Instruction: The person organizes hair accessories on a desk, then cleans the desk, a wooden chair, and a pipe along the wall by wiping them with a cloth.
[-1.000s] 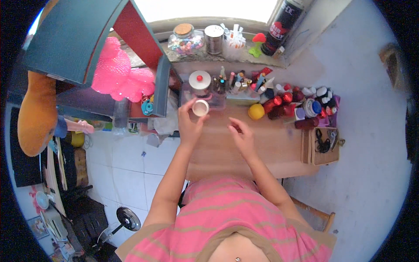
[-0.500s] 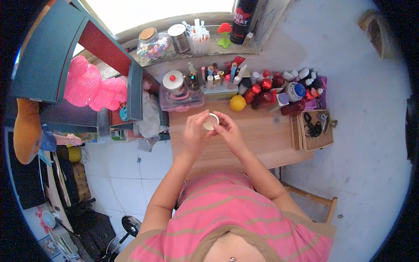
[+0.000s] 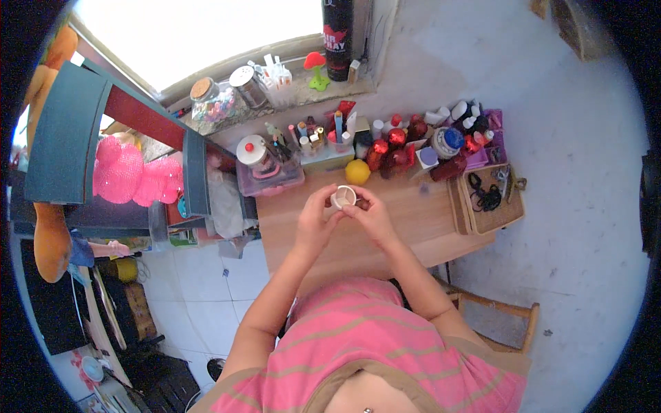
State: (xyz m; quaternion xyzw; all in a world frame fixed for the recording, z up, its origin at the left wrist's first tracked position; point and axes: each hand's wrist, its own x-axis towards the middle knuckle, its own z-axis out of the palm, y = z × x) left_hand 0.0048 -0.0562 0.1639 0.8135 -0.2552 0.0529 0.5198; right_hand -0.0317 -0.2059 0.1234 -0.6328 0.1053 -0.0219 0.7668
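The left grip and right grip are closed around a white cup between them, above the wooden desk. Beyond them sits a yellow ball, to their right a basket, to their left tiled floor.

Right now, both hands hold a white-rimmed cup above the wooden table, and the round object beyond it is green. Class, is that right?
The round object is yellow, not green, as the head view shows. The left hand and right hand do hold the cup above the table.
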